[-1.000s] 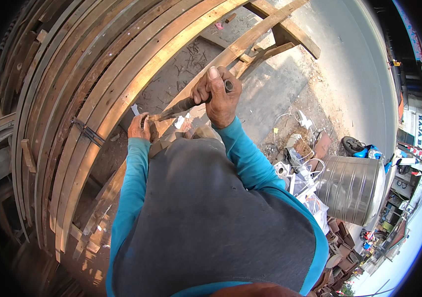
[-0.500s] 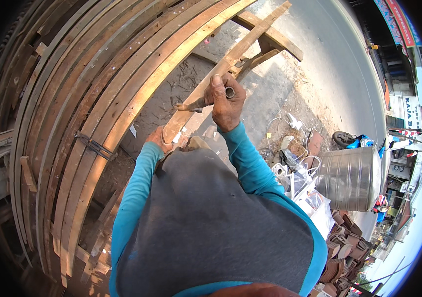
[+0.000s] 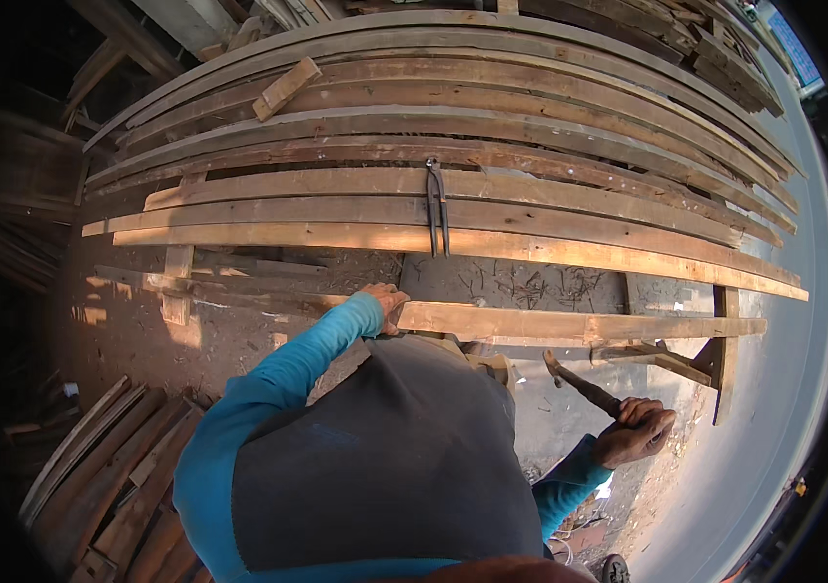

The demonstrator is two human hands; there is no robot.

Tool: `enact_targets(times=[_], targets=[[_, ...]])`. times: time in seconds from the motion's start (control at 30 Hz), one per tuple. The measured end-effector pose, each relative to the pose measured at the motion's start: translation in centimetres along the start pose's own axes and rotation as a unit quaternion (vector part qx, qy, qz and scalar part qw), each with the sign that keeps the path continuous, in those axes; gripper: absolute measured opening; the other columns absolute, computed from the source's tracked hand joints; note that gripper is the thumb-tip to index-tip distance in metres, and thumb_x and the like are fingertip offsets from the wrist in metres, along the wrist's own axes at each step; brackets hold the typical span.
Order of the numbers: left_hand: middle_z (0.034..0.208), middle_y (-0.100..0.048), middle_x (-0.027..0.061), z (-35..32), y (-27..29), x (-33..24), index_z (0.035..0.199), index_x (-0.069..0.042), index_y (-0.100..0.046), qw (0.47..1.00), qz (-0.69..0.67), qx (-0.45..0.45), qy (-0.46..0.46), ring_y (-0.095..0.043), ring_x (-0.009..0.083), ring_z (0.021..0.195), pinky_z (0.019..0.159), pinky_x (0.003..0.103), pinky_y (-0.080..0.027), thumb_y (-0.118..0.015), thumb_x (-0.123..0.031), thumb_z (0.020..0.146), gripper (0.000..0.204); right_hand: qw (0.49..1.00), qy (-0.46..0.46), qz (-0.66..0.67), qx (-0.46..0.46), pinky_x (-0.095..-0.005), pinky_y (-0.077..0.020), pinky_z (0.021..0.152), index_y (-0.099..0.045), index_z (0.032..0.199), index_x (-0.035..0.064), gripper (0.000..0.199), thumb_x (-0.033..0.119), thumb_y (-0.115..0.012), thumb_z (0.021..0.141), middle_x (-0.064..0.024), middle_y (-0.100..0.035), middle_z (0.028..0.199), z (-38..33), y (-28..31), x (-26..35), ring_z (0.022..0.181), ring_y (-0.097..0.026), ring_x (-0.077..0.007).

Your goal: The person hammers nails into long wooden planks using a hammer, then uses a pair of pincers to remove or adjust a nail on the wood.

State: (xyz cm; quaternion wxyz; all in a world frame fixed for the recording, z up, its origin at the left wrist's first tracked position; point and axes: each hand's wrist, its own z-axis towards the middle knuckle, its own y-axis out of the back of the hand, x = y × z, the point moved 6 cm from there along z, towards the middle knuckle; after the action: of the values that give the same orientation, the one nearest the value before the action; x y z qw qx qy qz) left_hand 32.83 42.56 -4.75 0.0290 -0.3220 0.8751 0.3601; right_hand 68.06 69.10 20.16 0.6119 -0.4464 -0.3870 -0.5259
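Note:
My left hand [image 3: 388,305] is closed around a narrow wooden plank [image 3: 521,322], which runs from there out to the right in front of my body. My right hand [image 3: 635,433] grips the handle of a hammer [image 3: 589,391]. The hammer's head points back toward the plank, with a gap between them. Beyond the plank, a pair of dark pincers [image 3: 438,209] lies across the nearest of several long timber beams [image 3: 326,212]. The plank's far end rests by a wooden trestle [image 3: 724,355].
A short wood block [image 3: 287,88] sits on the farther beams. Thin dark bits [image 3: 550,282] litter the ground between beams and plank. Curved roof-tile-like pieces or boards [image 3: 113,466] are stacked at lower left. A grey road [image 3: 773,428] passes on the right.
The view has swung left, so beams and plank now run crosswise. My right hand has carried the hammer from above the plank to its near right side. My left hand stays at the plank.

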Motion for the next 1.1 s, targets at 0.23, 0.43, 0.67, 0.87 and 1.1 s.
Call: enact_targets(times=[0.23,0.43,0.67,0.87,1.1], targets=[[0.144,-0.046,0.0139,-4.1,-1.4,-3.9,0.140,-0.009,-0.047,0.976,-0.041,-0.203,-0.071,-0.045,0.0347,0.133,0.109,0.046,-0.039,-0.078,-0.042,0.081,0.074,0.982,-0.060,-0.164,0.073,-0.0252,-0.0306,0.047,-0.043,0.068,0.0071,0.046,0.032,-0.048,0.106,-0.0015,-0.041,0.056,-2.4,-2.0,-4.5,0.049,-0.039,-0.0099],[0.107,-0.070,0.0152,-5.8,-8.3,-2.3,0.105,-0.004,-0.071,0.919,-0.365,-0.087,-0.120,-0.065,0.0309,0.103,0.093,0.040,-0.050,-0.076,-0.042,0.085,0.043,0.950,-0.152,-0.245,0.122,-0.0245,-0.0301,0.043,-0.045,0.068,0.0104,0.047,0.040,-0.059,0.101,0.0022,-0.041,0.052,-4.3,-0.5,-9.0,0.045,-0.039,-0.0079],[0.107,-0.072,0.0113,-7.4,2.0,5.8,0.112,-0.004,-0.071,0.841,-0.410,-0.350,-0.054,-0.068,0.0211,0.099,0.089,0.033,-0.053,-0.078,-0.024,0.085,0.034,0.908,-0.263,-0.284,0.162,-0.0250,-0.0296,0.044,-0.044,0.066,0.0112,0.047,0.040,-0.059,0.101,0.0042,-0.042,0.054,-8.1,1.5,-15.5,0.047,-0.039,-0.0053],[0.135,-0.060,0.0192,-4.1,23.0,21.9,0.135,-0.006,-0.058,0.760,-0.163,-0.625,0.075,-0.057,0.0344,0.124,0.105,0.040,-0.044,-0.073,-0.045,0.085,0.065,0.886,-0.313,-0.317,0.125,-0.0271,-0.0296,0.045,-0.045,0.065,0.0097,0.047,0.037,-0.062,0.099,0.0034,-0.042,0.054,-12.1,7.4,-16.7,0.050,-0.039,-0.0061],[0.158,-0.034,0.0107,3.8,33.4,51.1,0.156,-0.018,-0.029,0.713,0.001,-0.583,0.389,-0.038,0.0333,0.142,0.117,0.048,-0.035,-0.071,-0.051,0.082,0.091,0.837,-0.361,-0.412,0.014,-0.0304,-0.0359,0.046,-0.052,0.072,0.0067,0.045,0.042,-0.062,0.097,-0.0014,-0.049,0.055,-14.1,15.4,-16.1,0.048,-0.044,-0.0106]])
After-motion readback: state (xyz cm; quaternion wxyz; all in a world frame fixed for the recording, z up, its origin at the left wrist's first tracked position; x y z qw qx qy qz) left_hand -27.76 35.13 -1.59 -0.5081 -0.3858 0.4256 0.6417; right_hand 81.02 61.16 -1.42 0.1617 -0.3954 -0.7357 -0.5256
